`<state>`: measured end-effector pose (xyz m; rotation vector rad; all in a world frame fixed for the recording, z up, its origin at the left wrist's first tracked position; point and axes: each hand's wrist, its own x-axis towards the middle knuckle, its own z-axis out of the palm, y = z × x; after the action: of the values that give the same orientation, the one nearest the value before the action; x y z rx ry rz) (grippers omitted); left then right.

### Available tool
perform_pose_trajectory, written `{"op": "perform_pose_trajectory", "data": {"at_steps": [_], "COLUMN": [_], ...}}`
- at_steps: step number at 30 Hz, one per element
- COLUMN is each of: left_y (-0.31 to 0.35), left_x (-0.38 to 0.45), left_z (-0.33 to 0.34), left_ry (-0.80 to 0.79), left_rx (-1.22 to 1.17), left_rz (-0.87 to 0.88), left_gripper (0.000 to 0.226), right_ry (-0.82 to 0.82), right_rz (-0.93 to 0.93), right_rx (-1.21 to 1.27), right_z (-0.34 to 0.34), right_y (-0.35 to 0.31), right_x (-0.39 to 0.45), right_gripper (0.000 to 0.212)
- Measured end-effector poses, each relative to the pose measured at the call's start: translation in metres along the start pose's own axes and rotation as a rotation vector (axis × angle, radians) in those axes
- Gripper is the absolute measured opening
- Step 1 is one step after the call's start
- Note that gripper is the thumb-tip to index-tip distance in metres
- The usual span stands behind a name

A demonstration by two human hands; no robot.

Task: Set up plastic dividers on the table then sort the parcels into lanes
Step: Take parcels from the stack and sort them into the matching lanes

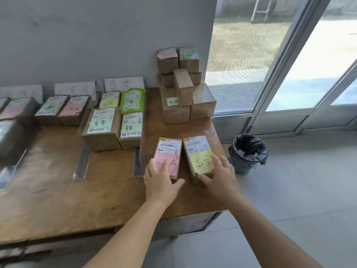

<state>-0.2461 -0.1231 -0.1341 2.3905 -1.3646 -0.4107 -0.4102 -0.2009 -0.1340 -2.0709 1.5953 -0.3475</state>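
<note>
- Dividers: clear plastic dividers (82,165) already stand on the table (58,200), running from the wall toward the near edge. At least three show; one at the far left is blurred. Divider setup appears complete.
- Lane signs: white paper signs (124,83) with handwritten characters lean against the wall behind the lanes.
- Sorted parcels: the lane with the yellow and green labels holds four parcels, including a green bag parcel (133,100). The lane to its left holds two boxes, one green-labelled, one pink-labelled (73,110). Further left, more parcels are present but too blurred to count.
- Unsorted stock: a stack of brown boxes (183,88) remains at the far right corner of the table, near the window. Sorting is judged partly done, with this stack still to be processed.
- Parcels in hand: a pink-note parcel (167,157) and a yellow-note parcel (199,154) lie flat, side by side, near the front right of the table, right of the nearest divider.
- Left hand (161,180): palm down over the near end of the pink-note parcel, fingers on its top face, thumb wrapped along the near right corner. It grips the parcel.
- Right hand (220,176): fingers spread over the yellow note, thumb against the near end of the box. It grips the yellow-note parcel.
- Both forearms reach forward from the near edge, roughly parallel.
- Bin: a black-lined waste bin (248,152) stands on the floor right of the table.
</note>
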Motion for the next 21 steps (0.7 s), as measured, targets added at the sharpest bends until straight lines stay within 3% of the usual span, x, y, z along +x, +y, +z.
{"op": "perform_pose_trajectory", "data": {"at_steps": [5,8,12,21], "left_y": [0.007,0.011,0.011,0.032], "left_x": [-0.002,0.001,0.007,0.012], "left_z": [0.003,0.003,0.002,-0.019], "left_ry": [0.008,0.042,-0.042,0.104], "left_rx": [-0.266,-0.399,-0.382,-0.543], "left_rz": [-0.029,-0.078,-0.218,-0.192], "left_gripper": [0.073,0.062,0.056,0.067], "right_ry": [-0.039,-0.015,-0.061,0.046], "right_rz": [0.008,0.040,0.087,0.031], "right_rx": [0.130,0.246,0.272,0.392], "right_z": [0.004,0.002,0.001,-0.025], "right_y": [-0.002,-0.002,0.001,-0.003], "right_x": [0.008,0.013,0.018,0.027], "right_gripper": [0.076,0.057,0.033,0.038]}}
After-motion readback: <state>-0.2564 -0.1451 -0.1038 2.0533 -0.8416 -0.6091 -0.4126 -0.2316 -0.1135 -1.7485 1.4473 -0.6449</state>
